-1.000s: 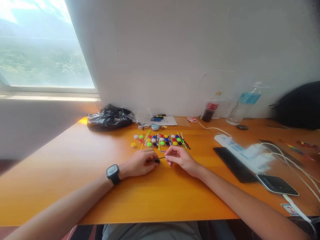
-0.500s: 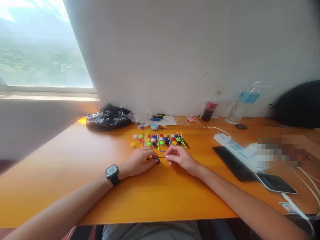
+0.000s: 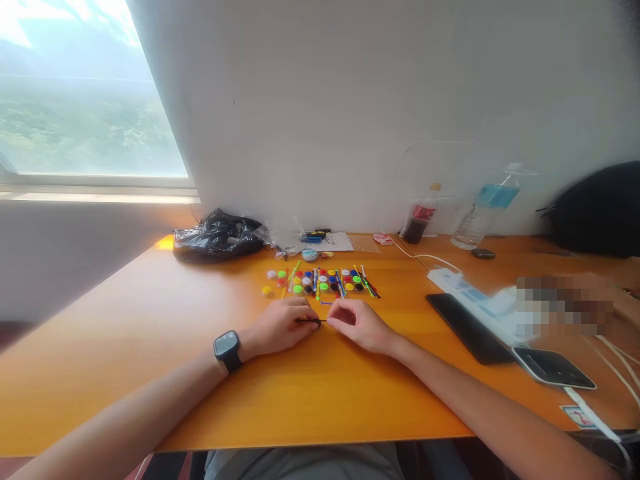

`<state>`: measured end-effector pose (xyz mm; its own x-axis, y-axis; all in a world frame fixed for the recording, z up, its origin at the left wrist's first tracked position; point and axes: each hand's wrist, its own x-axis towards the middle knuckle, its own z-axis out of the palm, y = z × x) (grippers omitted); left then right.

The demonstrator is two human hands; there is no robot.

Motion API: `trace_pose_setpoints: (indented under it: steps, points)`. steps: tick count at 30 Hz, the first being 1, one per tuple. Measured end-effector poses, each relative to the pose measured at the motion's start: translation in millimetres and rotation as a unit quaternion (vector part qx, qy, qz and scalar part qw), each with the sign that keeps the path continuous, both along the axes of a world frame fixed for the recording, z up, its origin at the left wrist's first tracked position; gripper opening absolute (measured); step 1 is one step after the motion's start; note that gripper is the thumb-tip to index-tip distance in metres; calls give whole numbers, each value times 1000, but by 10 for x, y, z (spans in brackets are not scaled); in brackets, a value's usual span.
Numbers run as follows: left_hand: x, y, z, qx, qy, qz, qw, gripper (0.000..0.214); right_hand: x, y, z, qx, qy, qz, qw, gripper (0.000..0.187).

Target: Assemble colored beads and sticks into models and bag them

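Observation:
My left hand (image 3: 286,324), with a watch on its wrist, rests low over the table, fingers closed around a small black round piece (image 3: 315,323) that is partly hidden. A thin black stick (image 3: 323,321) runs level between both hands, against the round piece; whether it goes through it I cannot tell. Thumb and fingertips of my right hand (image 3: 361,325) pinch the stick's right end. Just beyond my hands lie rows of small coloured round pieces (image 3: 323,286) and thin coloured sticks (image 3: 341,283). A short blue stick (image 3: 327,304) lies nearest to my fingertips.
A black plastic bag (image 3: 217,237), a paper sheet (image 3: 337,241), a cola bottle (image 3: 419,220) and a water bottle (image 3: 477,213) stand or lie along the wall. At right are a black phone (image 3: 467,328), a white power strip (image 3: 475,297), a power bank (image 3: 554,367), cables and another person's blurred hand.
My right hand has come down slightly and a little left, closer to my left hand. The black stick has turned from a slight slant to nearly level.

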<state>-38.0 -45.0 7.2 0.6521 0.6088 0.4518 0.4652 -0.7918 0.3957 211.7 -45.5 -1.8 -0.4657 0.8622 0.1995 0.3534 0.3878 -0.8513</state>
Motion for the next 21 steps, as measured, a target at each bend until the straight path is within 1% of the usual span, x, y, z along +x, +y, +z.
trace_pose_setpoints:
  steps: [7, 11, 16, 21]
  points:
    - [11, -15, 5, -5, 1, 3, 1000, 19, 18, -18, 6, 61, -64, -10, 996, 14]
    - [10, -16, 10, -5, 0, 5, 1000, 19, 12, -40, 23, 88, -78, -19, 993, 14]
    - [12, -27, 28, -14, 3, 12, 1000, 18, 2, -69, 56, 98, -89, -9, 991, 14]
    - [21, -24, 26, -14, 5, 24, 1000, 17, 0, -60, 38, 98, -77, -16, 992, 12]
